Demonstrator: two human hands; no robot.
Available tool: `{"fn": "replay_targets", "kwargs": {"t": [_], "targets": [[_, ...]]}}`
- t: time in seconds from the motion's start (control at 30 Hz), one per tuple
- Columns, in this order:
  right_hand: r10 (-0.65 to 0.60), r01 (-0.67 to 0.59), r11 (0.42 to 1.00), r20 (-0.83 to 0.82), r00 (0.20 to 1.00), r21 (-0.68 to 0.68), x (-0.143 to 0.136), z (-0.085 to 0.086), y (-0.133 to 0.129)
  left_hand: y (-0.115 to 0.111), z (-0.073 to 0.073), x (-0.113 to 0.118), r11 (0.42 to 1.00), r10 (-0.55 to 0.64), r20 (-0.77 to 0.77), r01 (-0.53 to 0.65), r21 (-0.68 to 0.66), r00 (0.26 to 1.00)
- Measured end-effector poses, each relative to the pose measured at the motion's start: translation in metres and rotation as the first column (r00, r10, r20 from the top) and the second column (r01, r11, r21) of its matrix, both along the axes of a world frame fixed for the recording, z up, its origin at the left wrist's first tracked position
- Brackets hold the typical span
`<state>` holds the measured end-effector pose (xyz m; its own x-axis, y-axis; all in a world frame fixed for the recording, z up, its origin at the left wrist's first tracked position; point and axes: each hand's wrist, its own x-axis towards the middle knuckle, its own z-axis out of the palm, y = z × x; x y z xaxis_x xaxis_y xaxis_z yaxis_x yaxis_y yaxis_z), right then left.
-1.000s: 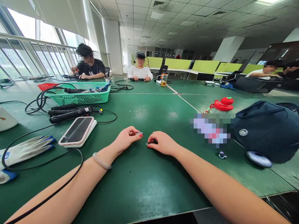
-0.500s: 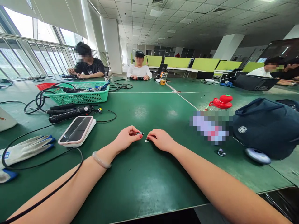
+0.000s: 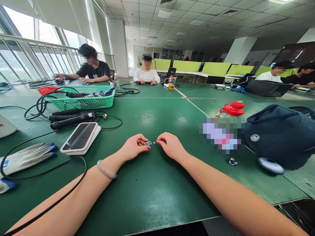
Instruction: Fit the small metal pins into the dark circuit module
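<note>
My left hand [image 3: 133, 147] pinches a small dark circuit board [image 3: 148, 143] with white markings between thumb and fingers, just above the green table [image 3: 147, 183]. Facing it, my right hand [image 3: 171, 145] has thumb and fingertips closed on a tiny piece with a pale end [image 3: 155, 142]. That end points at the board, with a narrow gap between them. The piece is too small for me to tell its kind, and most of it is hidden by the fingers.
On the left lie a phone [image 3: 80, 139], work gloves [image 3: 29, 157], black cable-fitted rods [image 3: 73, 120] and a green basket [image 3: 86, 101]. To the right are a red-lidded bottle [image 3: 231, 109], a dark blue bag [image 3: 283, 137] and an oval case [image 3: 270, 165]. Several people sit around.
My right hand has raised the tiny piece from near the table to the board's level. The board in my left hand now shows more of its face.
</note>
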<state>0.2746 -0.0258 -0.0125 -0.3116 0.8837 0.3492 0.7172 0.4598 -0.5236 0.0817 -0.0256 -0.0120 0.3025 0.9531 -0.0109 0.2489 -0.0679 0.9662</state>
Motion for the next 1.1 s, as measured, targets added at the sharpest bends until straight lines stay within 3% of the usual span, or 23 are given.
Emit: {"fn": "replay_targets", "kwargs": {"t": [0.13, 0.33, 0.63, 0.8, 1.1], "targets": [[0.047, -0.039, 0.995, -0.09, 0.995, 0.09, -0.007, 0.002, -0.007, -0.001, 0.0, 0.0, 0.999, -0.032, -0.021, 0.032, -0.008, 0.999], [0.112, -0.108, 0.988, -0.027, 0.993, 0.111, -0.017, -0.002, -0.011, -0.003, 0.001, 0.0, 0.995, -0.084, -0.06, 0.087, 0.048, 0.995], [0.124, -0.118, 0.983, -0.036, 0.992, 0.142, -0.013, -0.001, -0.011, -0.002, 0.001, 0.001, 0.998, -0.056, -0.034, 0.056, 0.024, 0.998], [0.077, -0.074, 0.995, -0.039, 0.996, 0.072, -0.008, -0.002, -0.009, -0.001, 0.001, 0.0, 1.0, -0.006, -0.001, 0.006, 0.023, 1.0], [0.076, -0.077, 0.986, 0.015, 0.997, 0.146, -0.015, -0.002, -0.013, -0.005, 0.01, -0.001, 0.997, -0.065, 0.029, 0.066, -0.028, 0.997]]}}
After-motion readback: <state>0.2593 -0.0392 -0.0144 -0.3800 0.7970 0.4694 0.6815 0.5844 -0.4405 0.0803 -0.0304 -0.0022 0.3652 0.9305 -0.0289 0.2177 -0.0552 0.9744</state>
